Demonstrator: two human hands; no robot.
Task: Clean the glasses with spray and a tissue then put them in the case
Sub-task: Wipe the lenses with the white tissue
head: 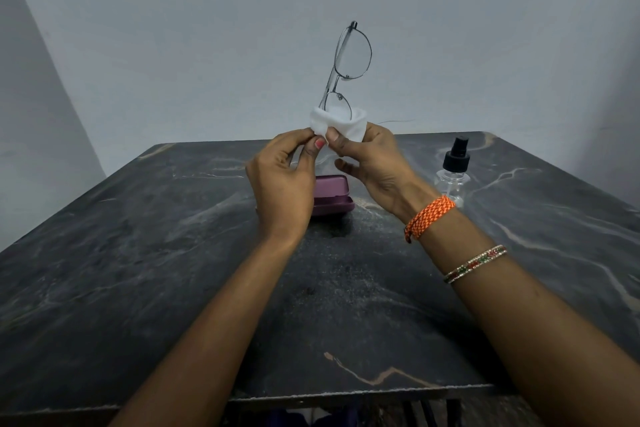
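While hands pinch soft tissue [337, 126], wire-rimmed glasses [349, 57] protrude.

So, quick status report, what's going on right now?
Left hand and right hand both pinch tissue round lower lens of glasses. Purple case open underneath, spray bottle right. Nothing blocking.

Dark marble table [138, 253], pale grey wall [207, 28].
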